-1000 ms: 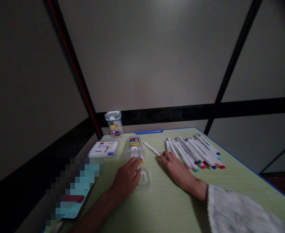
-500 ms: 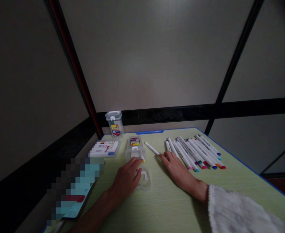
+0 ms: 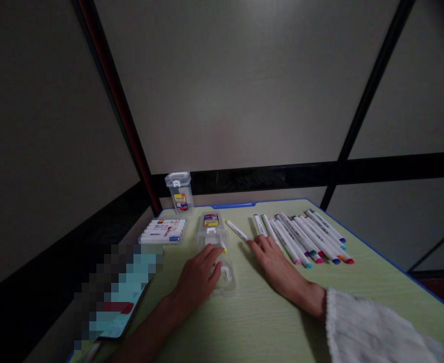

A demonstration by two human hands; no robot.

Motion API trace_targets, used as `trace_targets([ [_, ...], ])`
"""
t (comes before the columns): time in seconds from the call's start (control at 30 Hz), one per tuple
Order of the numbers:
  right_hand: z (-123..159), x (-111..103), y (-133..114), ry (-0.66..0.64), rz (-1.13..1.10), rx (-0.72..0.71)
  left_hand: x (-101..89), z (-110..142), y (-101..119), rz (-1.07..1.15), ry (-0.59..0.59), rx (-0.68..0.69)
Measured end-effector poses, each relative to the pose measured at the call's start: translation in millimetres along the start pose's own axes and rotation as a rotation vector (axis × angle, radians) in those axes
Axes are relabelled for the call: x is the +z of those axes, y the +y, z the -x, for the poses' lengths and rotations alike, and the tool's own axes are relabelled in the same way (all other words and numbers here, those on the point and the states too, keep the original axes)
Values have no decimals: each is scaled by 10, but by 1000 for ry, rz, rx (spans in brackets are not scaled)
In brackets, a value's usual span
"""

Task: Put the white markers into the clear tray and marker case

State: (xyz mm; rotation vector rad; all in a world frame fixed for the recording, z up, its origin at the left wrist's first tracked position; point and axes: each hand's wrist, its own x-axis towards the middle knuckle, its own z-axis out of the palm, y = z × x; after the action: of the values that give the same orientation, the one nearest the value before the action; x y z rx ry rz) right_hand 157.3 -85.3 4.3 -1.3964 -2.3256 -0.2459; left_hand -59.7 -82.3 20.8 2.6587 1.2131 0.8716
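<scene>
My left hand rests over the mouth of a clear plastic case lying on its back. Its thumb is apart from the fingers, whose tips lie beside a yellow-tipped marker inside. Toward me extends the case's open lid. My right hand bends its fingers over the near part of a dark-ended white marker, hiding its lower end. Just left of those fingers, one loose marker with a pale yellow end slants on the table, its near end at the fingertips.
Several white markers with coloured ends lie side by side on the right. At the back left stands a closed clear case; before it lies a flat marker pack. A blurred-out teal device occupies the left edge of the green table.
The dark-ended marker under my right fingers has shifted slightly left, away from the marker beside it. My left hand stays over the case.
</scene>
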Motion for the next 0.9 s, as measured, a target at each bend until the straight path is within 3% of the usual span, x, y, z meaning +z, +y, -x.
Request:
trace_targets([
  [0.4, -16, -128, -86, -3, -85, -18, -2, 9, -14, -37, 74, 54],
  [0.7, 25, -176, -114, 160, -171, -138, -26, 26, 0, -97, 199, 146],
  [0.9, 57, -200, -142, 331, -94, -297, -39, 55, 5, -109, 277, 231],
])
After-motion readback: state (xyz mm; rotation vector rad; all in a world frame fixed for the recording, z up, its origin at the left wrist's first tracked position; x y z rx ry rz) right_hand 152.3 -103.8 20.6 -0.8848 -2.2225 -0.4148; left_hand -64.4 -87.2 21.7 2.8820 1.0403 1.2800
